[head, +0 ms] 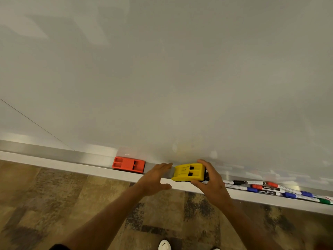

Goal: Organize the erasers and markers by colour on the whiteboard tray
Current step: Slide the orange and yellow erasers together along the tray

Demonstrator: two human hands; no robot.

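A yellow eraser [188, 172] rests on the whiteboard tray [81, 157], and my right hand [211, 184] grips it by its right end, thumb in front and fingers behind. My left hand [155, 178] hovers open just left of it, fingers spread, holding nothing. An orange-red eraser [128, 164] lies flat on the tray further left. Right of my right hand lie several markers: a black-capped one [248, 182], red-capped ones [264, 187], blue-capped ones [295, 194] and a green one [326, 202] at the frame edge.
The whiteboard [162, 78] fills the upper view, with nothing written on it. Below the tray is patchy brown carpet [54, 204]. A white shoe tip [164, 245] shows at the bottom edge.
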